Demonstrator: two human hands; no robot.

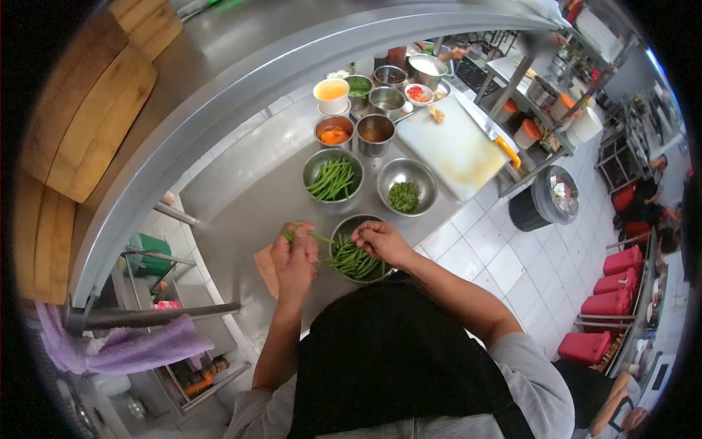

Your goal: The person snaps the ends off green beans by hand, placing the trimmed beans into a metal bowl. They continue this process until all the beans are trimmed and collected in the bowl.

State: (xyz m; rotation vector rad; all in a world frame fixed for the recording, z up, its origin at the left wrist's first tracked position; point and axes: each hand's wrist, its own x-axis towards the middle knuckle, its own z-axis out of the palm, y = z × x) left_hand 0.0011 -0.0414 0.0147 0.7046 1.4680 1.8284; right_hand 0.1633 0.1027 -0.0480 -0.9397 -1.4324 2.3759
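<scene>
My left hand (294, 257) is closed around a green bean (319, 237), which sticks out toward the right. My right hand (383, 244) is pinched over the near steel bowl (345, 228); whatever its fingertips hold is too small to make out. Long green beans (355, 262) fill much of that bowl. Farther back, another steel bowl (310, 171) holds more green beans (333, 180). To its right, a third steel bowl (406, 171) contains short green pieces (404, 197). Partly behind my left hand lies a flat orange-brown piece (265, 269) I cannot identify.
A white cutting board (446, 143) bears a yellow-handled knife (494, 135). Steel pots (375, 135) and containers of cut ingredients crowd the far end of the steel table (241, 190). A curved-looking metal shelf edge (219, 69) crosses above. A bin (532, 208) stands on the right floor.
</scene>
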